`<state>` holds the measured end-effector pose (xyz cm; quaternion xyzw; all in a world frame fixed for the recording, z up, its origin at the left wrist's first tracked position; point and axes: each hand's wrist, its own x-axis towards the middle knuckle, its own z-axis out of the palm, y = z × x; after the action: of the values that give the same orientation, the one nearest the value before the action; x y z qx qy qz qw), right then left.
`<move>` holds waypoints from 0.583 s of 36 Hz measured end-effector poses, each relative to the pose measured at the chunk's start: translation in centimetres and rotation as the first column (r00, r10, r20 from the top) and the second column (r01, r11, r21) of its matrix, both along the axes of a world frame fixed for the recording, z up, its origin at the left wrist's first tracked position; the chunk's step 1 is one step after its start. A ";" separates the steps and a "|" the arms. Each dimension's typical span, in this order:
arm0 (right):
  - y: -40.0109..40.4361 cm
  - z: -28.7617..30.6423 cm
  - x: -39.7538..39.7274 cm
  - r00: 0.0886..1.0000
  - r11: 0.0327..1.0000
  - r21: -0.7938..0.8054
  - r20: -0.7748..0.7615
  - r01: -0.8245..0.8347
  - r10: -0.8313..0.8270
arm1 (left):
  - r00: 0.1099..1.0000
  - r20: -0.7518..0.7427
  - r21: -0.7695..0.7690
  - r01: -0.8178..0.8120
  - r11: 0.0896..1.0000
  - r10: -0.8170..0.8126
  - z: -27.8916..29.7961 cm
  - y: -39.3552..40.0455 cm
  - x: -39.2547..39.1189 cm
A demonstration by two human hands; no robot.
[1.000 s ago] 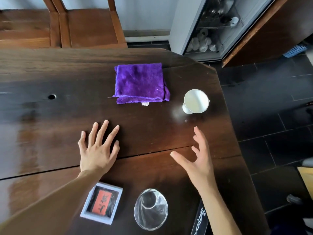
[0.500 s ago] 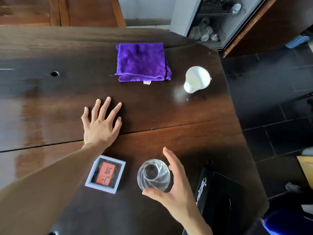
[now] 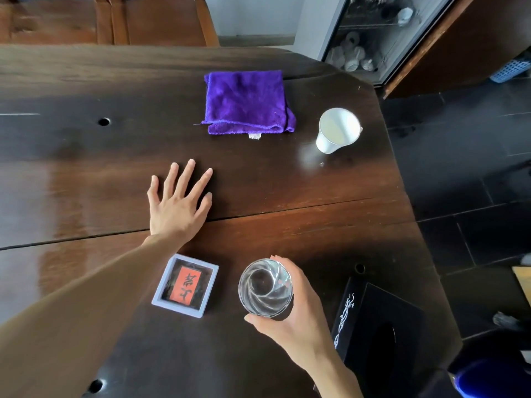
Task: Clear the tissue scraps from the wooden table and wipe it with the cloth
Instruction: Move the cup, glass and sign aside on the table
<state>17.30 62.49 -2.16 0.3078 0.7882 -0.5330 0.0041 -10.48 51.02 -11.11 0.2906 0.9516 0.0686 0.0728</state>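
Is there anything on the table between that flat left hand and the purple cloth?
Nothing visible. The left hand lies flat on the wooden table, and only bare wood separates it from the purple cloth. The white cup stands off to the cloth's right, outside that path.

Place: a home dining area.
Table: a broad dark wooden table (image 3: 86, 182), glossy, with a seam across the top.
Seating: wooden chairs (image 3: 155, 21) pushed up at the far edge.
Tableware: a white cup (image 3: 337, 130) and a clear glass (image 3: 265, 287) on the table.
Storage: a glass-door cabinet (image 3: 370, 33) beyond the table, with white cups on wire shelves.
Floor: dark tiles (image 3: 465, 168) to the right.
Small goods: a framed red card (image 3: 185, 285) and a black tissue box (image 3: 373, 326).
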 end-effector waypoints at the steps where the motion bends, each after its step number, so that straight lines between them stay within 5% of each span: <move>1: 0.2 0.0 -0.1 1.000 1.000 0.014 -0.001 -0.001 0.001 | 1.000 0.010 0.005 0.001 1.000 -0.001 0.1 0.0 0.0; 21: 11.6 3.3 1.4 0.961 0.942 0.189 -0.067 0.276 -0.268 | 0.995 0.099 -0.053 0.001 0.999 0.004 0.5 0.0 -0.5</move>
<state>18.71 74.09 1.17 0.4016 0.7868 -0.4540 -0.1158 -11.00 50.99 -10.65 0.2840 0.9486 0.0575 0.1274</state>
